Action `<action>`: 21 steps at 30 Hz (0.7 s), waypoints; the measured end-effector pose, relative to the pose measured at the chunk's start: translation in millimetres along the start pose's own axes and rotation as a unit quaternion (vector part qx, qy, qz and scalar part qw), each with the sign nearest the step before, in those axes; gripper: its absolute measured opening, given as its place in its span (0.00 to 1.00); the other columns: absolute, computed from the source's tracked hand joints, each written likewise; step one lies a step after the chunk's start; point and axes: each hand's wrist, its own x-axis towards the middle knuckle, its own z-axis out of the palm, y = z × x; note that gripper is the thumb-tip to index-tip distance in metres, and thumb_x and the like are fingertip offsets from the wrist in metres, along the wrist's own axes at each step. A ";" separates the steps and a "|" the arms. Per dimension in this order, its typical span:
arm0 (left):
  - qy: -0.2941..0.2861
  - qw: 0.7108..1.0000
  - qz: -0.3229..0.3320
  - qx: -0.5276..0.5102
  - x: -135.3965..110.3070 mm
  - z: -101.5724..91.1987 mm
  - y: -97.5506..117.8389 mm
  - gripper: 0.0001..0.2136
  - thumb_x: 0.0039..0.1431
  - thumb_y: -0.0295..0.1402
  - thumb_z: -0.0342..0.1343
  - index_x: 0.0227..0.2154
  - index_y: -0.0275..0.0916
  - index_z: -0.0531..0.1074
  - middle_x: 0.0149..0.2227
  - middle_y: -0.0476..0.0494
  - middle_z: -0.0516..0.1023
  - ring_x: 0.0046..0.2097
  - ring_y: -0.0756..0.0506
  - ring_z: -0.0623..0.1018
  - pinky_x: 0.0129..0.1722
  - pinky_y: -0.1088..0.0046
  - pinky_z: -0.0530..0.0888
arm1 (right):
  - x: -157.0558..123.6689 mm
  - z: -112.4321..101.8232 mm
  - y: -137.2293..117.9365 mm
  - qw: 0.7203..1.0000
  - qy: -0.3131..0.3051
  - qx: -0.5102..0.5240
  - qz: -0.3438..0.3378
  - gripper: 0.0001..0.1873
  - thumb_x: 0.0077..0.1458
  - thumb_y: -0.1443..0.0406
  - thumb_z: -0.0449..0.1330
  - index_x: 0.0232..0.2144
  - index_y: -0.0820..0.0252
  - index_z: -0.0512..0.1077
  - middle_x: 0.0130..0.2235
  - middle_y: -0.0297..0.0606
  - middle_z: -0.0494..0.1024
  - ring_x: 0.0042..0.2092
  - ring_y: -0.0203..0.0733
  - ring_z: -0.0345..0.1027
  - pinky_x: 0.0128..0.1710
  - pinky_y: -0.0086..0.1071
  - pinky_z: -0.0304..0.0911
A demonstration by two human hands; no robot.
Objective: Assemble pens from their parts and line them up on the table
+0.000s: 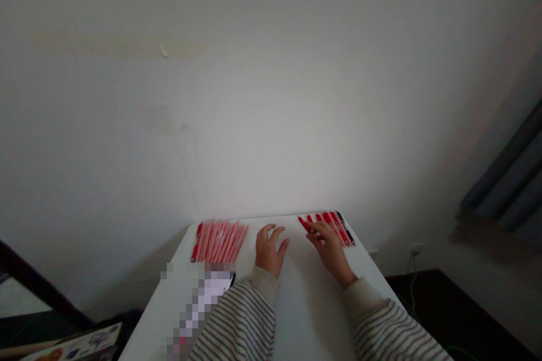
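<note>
My left hand [270,251] hovers over the middle of the white table, fingers curved and spread, with nothing in it. My right hand [328,245] pinches a red pen [302,221] at the left end of a row of pens. Further along this row lie several red-and-pink pens [334,225], with a black-ended one [349,237] at the outer edge. Left of my left hand, several pale pink, slim pen-like sticks [224,241] lie side by side in a bunch. A red-ended piece [195,251] borders that bunch on its left.
The white table [292,304] stands against a pale wall [271,96]. A blurred-out phone-like object [212,287] lies near my left sleeve. A printed box or book [93,344] sits low at left. Grey curtain [508,163] hangs at right, above a cable [412,282].
</note>
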 end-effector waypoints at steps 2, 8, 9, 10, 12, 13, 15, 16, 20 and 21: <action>0.005 1.000 0.001 0.000 0.7 -1.5 0.7 0.15 0.58 0.37 0.54 0.48 0.46 0.72 0.51 0.43 0.69 0.55 0.43 0.68 0.59 0.58 0.66 | -2.1 1.9 0.4 0.998 -0.043 -0.033 -0.016 0.11 0.45 0.61 0.67 0.35 0.47 0.79 0.34 0.36 0.74 0.36 0.42 0.66 0.39 0.38 0.66; -0.007 1.000 0.001 0.015 1.4 -3.7 1.0 0.16 0.58 0.38 0.54 0.49 0.50 0.72 0.50 0.43 0.69 0.55 0.43 0.68 0.58 0.58 0.66 | -4.7 4.7 6.8 0.993 -0.086 -0.077 -0.033 0.08 0.47 0.60 0.66 0.34 0.46 0.79 0.32 0.36 0.75 0.36 0.43 0.66 0.39 0.38 0.64; -0.007 1.000 0.001 0.016 1.3 -3.2 0.5 0.16 0.58 0.38 0.54 0.49 0.50 0.72 0.50 0.43 0.69 0.55 0.43 0.68 0.58 0.58 0.66 | -5.0 4.9 7.4 0.992 -0.090 -0.079 -0.035 0.08 0.47 0.60 0.66 0.34 0.46 0.79 0.32 0.36 0.75 0.36 0.43 0.66 0.39 0.38 0.64; -0.007 1.000 0.003 0.018 1.2 -2.5 -0.2 0.15 0.58 0.38 0.54 0.49 0.50 0.73 0.50 0.43 0.69 0.55 0.42 0.67 0.58 0.58 0.66 | -5.4 5.0 7.7 0.991 -0.097 -0.084 -0.037 0.08 0.48 0.60 0.65 0.34 0.46 0.79 0.32 0.36 0.75 0.37 0.43 0.66 0.39 0.37 0.64; -0.007 1.000 0.011 0.020 0.8 -0.7 -1.7 0.13 0.57 0.37 0.54 0.45 0.50 0.75 0.51 0.44 0.68 0.55 0.42 0.67 0.59 0.57 0.66 | -6.6 5.5 7.0 0.987 -0.115 -0.102 -0.040 0.07 0.49 0.61 0.64 0.34 0.46 0.79 0.33 0.36 0.75 0.37 0.43 0.66 0.39 0.37 0.63; -0.008 1.000 0.015 0.020 0.6 0.1 -2.4 0.12 0.57 0.37 0.55 0.43 0.50 0.77 0.51 0.44 0.68 0.55 0.42 0.67 0.58 0.57 0.66 | -7.3 5.8 6.2 0.985 -0.124 -0.112 -0.040 0.08 0.50 0.61 0.64 0.35 0.46 0.79 0.34 0.37 0.75 0.37 0.43 0.66 0.39 0.37 0.63; -0.011 1.000 0.014 0.022 0.4 0.8 -3.3 0.10 0.57 0.36 0.55 0.39 0.48 0.78 0.51 0.43 0.68 0.55 0.42 0.67 0.58 0.57 0.66 | -8.7 6.9 4.3 0.983 -0.134 -0.121 -0.039 0.07 0.51 0.61 0.63 0.35 0.47 0.79 0.35 0.37 0.75 0.38 0.43 0.67 0.39 0.37 0.63; -0.013 1.000 0.010 0.025 0.3 0.7 -3.4 0.09 0.57 0.36 0.55 0.38 0.48 0.78 0.52 0.43 0.68 0.55 0.42 0.67 0.58 0.56 0.66 | -9.3 7.4 3.5 0.982 -0.138 -0.121 -0.037 0.07 0.51 0.60 0.63 0.35 0.47 0.79 0.35 0.37 0.75 0.38 0.43 0.67 0.38 0.37 0.63; -0.031 0.998 -0.016 0.052 0.4 -2.7 -1.1 0.08 0.57 0.37 0.54 0.36 0.49 0.78 0.53 0.44 0.68 0.57 0.39 0.66 0.60 0.47 0.60 | -8.9 7.3 3.8 0.981 -0.144 -0.128 -0.035 0.07 0.51 0.57 0.63 0.34 0.47 0.79 0.34 0.37 0.76 0.38 0.44 0.67 0.39 0.38 0.63; -0.034 0.997 -0.021 0.059 0.4 -3.7 -0.2 0.08 0.57 0.36 0.55 0.35 0.49 0.78 0.54 0.44 0.68 0.57 0.39 0.65 0.60 0.46 0.58 | -8.0 6.0 4.9 0.981 -0.135 -0.135 -0.037 0.07 0.52 0.57 0.63 0.33 0.47 0.79 0.34 0.37 0.76 0.38 0.44 0.66 0.40 0.39 0.63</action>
